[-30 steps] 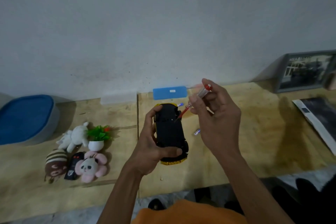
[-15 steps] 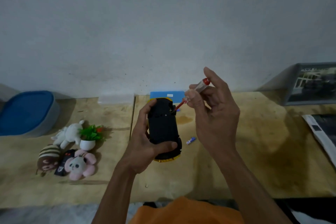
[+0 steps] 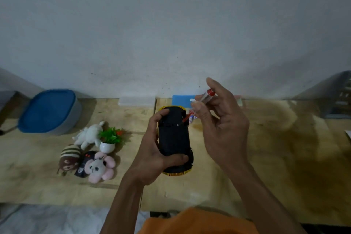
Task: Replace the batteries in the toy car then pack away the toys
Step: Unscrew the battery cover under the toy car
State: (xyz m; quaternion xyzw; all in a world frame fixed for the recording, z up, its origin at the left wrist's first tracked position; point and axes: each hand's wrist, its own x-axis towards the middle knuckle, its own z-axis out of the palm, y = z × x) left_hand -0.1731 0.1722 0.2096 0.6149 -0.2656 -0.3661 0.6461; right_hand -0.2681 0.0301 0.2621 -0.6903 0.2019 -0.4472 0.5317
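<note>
My left hand (image 3: 152,157) grips the yellow toy car (image 3: 174,138), held upside down above the wooden table (image 3: 266,148) so its black underside faces me. My right hand (image 3: 222,129) pinches a small screwdriver (image 3: 206,96) with a clear handle and a red cap. Its red shaft slants down-left, and the tip meets the car's underside near the far end. A small battery (image 3: 194,118) lies on the table just behind the car, partly hidden by my fingers.
Plush toys lie at the left: a white one (image 3: 88,136), a striped brown one (image 3: 69,157), a pink panda flower (image 3: 99,167), a small potted plant (image 3: 109,138) and a black remote (image 3: 85,163). A blue-lidded tub (image 3: 49,111) stands at far left, a blue case (image 3: 182,99) by the wall.
The camera has tilted up and the view shifted. My left hand keeps hold of the car and the screwdriver tip stays at its underside, my right fingers slightly shifted on the handle.
</note>
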